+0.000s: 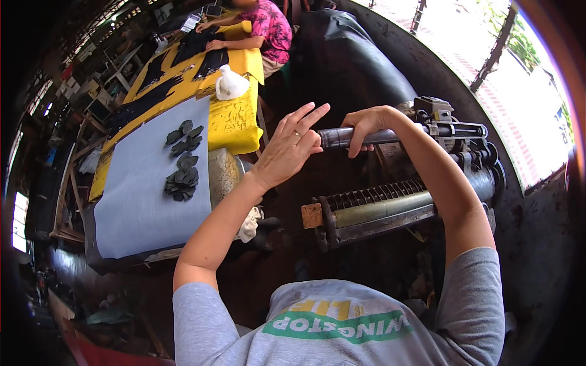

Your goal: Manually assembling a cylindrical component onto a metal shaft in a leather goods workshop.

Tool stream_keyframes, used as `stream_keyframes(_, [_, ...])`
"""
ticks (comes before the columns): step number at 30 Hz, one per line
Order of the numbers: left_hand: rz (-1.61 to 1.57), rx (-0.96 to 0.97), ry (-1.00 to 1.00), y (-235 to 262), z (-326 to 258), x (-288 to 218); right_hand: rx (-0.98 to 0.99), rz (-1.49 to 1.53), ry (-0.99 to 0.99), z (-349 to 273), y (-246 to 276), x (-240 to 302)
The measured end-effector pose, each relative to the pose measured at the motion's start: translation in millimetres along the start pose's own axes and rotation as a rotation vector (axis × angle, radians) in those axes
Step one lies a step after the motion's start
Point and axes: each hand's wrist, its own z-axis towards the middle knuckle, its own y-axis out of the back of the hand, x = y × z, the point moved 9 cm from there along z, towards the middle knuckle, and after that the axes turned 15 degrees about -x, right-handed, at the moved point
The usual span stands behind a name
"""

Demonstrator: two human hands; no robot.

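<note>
- Dark, smooth metal formed the upper roller (345, 136), a cylinder whose long axis ran left to right across the machine (464, 152), its free end pointing toward our left.
- We had our right hand (364, 125) wrapped over that roller near its free end, fingers curled down around it and clamped on the metal.
- We held our left hand (292, 146) just beside the roller's free end, fingers spread apart and extended, thumb and fingertips close to the end face; we could not tell whether they touched it.
- Below lay a second, thicker roller (378, 204), ribbed like a coil along its left part and smooth and greenish further right, ending in a square tan block (311, 215). Its axis ran roughly parallel to the upper one.
- At our left stood a table with a flat grey sheet (140, 201) bearing small dark leaf-shaped cut pieces (182, 177), matte in texture.
- Beyond it, a yellow surface (235, 119) carried a white crumpled bag (231, 84), and another person's hand (215, 44) rested on dark material.
</note>
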Motion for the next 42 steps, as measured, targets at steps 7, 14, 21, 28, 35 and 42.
stream_keyframes(7, [-0.193,-0.224,0.471,29,-22,50,0.006,0.036,0.011,1,-1,1])
stream_keyframes(14, [-0.08,-0.13,0.344,24,-15,20,-0.016,0.005,0.008,0,0,2])
stream_keyframes(21, [0.071,-0.008,0.152,9,0,3,-0.022,-0.024,-0.003,1,1,2])
stream_keyframes(28, [0.038,0.068,-0.053,7,14,-7,-0.029,-0.011,0.0,0,1,3])
stream_keyframes(35, [0.055,-0.05,-0.071,8,1,-5,-0.018,-0.001,0.006,0,0,3])
stream_keyframes(42, [0.119,-0.054,-0.094,11,-4,-12,-0.029,0.015,-0.011,-1,1,4])
